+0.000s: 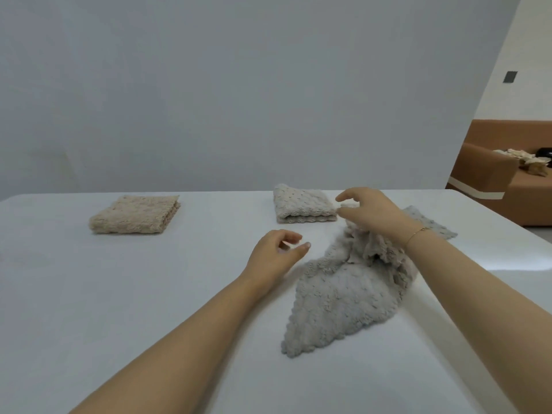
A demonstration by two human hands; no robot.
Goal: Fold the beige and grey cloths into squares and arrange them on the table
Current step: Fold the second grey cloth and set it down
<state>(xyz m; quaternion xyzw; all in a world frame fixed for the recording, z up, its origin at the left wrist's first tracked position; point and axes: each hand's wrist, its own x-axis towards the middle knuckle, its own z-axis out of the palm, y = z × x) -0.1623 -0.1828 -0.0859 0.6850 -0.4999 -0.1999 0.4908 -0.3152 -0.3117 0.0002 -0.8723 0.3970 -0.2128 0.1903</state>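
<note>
**Two cloths folded, a third lies rumpled under the hands**

Head cam, looking fwd and down over a white table (125,294). At far left, a beige cloth (134,215) sits folded into a neat square, flat on the tabletop, well apart from everything else. Near the far edge, centre-right, a second folded cloth (303,206), paler and grey-beige, lies as a thick square w/ its layered edge facing the camera.

In the foreground right, a grey cloth (343,297) lies unfolded and crumpled, stretching diagonally from a pointed near corner up toward the far right, where one flat corner shows beyond the right wrist. Its middle is bunched into ruffles.

The right hand (373,215) hovers over the bunched upper part of the grey cloth, just beside the paler folded square. Fingers are loosely curled and spread, thumb apart from the index; whether the fingertips touch or hold any fabric, can't tell, since the palm side is hidden. A thin bracelet (416,233) circles the right wrist.

The left hand (276,253) is just left of the grey cloth, above the bare table, fingers relaxed and slightly curled w/ a narrow gap between thumb and index, holding nothing.

Background: plain grey wall (239,85). At far right, a brown sofa (507,186) w/ a small heap of pale fabric (522,161) on the seat.
</note>
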